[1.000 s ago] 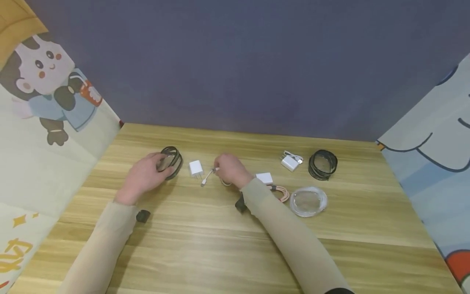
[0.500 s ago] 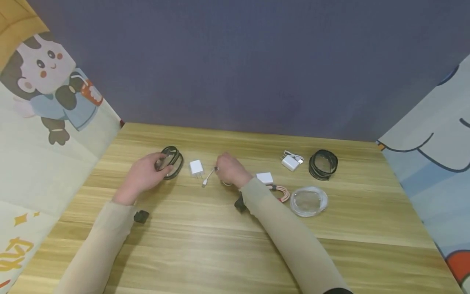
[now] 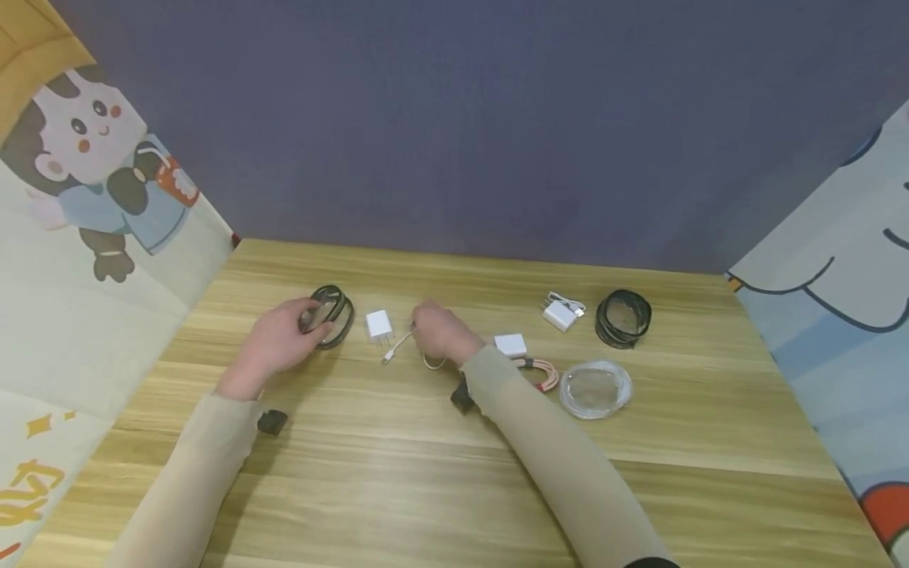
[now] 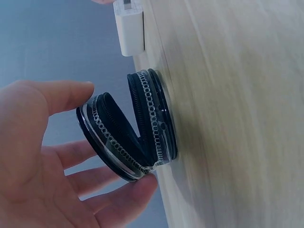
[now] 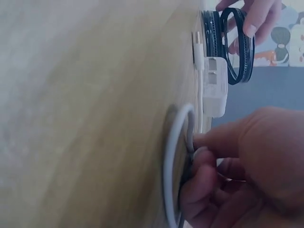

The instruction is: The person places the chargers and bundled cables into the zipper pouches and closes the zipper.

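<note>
My left hand (image 3: 278, 341) grips the lid of a small round zip case (image 4: 154, 123) with black edges and clear sides. In the left wrist view the lid stands tilted up from the base, which sits on the table. Thumb and fingers lie on opposite sides of the lid's rim. My right hand (image 3: 442, 331) pinches a white charging cable (image 5: 170, 164) between thumb and fingers at the tabletop. A loop of it bends out beside the fingers, and its plug (image 3: 387, 357) points left. Between the hands lies a white charger plug (image 3: 379, 324) with its prongs toward me.
Right of my right hand are another white charger (image 3: 510, 345), a partly covered pink coiled cable (image 3: 545, 374) and a clear round case (image 3: 596, 390). Farther back lie a charger with a short white cable (image 3: 560, 315) and a second black-edged round case (image 3: 623, 319).
My right hand has shifted slightly left and toward me, and the cable's plug has moved left with it. The left hand stays nearly still on the case lid.
</note>
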`<state>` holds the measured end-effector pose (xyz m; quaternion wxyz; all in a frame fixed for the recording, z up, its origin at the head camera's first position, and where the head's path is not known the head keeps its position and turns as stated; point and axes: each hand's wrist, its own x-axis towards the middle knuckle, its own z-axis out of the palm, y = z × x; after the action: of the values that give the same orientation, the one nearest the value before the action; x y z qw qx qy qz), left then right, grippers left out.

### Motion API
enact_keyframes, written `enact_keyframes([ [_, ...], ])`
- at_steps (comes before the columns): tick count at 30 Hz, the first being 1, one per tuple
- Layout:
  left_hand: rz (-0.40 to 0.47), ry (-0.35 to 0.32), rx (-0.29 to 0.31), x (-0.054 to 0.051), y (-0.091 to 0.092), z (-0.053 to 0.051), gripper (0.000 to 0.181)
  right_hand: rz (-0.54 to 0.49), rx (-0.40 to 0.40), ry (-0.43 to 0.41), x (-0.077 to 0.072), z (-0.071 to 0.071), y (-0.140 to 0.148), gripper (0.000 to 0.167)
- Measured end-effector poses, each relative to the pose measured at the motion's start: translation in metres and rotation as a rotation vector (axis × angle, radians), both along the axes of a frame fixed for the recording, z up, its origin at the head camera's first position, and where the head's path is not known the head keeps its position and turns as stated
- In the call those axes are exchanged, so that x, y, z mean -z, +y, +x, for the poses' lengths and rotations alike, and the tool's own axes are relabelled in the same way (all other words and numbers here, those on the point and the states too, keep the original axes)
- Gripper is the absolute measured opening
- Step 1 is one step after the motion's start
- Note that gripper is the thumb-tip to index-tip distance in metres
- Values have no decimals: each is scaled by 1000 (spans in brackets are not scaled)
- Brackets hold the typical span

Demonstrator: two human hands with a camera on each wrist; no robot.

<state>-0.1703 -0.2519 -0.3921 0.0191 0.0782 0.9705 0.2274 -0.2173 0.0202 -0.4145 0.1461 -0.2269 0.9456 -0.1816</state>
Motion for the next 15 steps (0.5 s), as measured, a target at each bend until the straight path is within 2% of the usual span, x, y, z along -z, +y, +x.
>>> enact_keyframes([
  [2, 4, -2, 1, 1, 0, 0, 61, 15, -7, -10, 0, 1, 1, 18],
  [5, 8, 1, 1, 1, -1, 1, 60, -15, -3, 23, 1, -1, 5, 14],
  [8, 8, 6, -1, 0, -1, 2, 60, -103, 6, 57, 2, -3, 11, 10],
  [13, 9, 5, -7, -1, -2, 3, 59, -295, 15, 47, 2, -5, 20, 13],
  [15, 10, 4, -7, -1, -2, 3, 59, -335, 13, 56, 1, -5, 22, 15],
])
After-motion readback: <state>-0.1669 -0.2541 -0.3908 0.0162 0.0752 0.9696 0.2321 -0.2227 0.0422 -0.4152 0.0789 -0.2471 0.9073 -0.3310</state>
